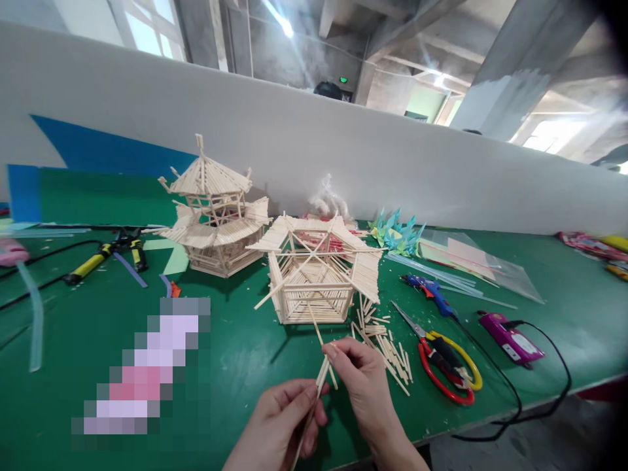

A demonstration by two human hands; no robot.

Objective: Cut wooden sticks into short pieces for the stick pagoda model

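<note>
In front of me at the table's near side, my left hand [280, 418] is closed around a few thin wooden sticks [322, 374], which point up and away. My right hand [364, 384] pinches at the upper ends of these sticks. A longer thin stick [315, 324] slants from beside my right fingertips toward the roofless stick pavilion [316, 288] just beyond; whether it touches the pavilion I cannot tell. That pavilion is six-sided, with flared eaves and bars crossing over its open top. A pile of short cut sticks [385, 347] lies to the right of it.
A two-tiered stick pagoda [210, 216] stands at the back left. On the right lie red-and-yellow-handled scissors [444, 366], a blue glue gun [432, 293] and a purple power box [511, 338] with a cable. Pliers [110, 255] lie left. A white partition [275, 124] closes the back.
</note>
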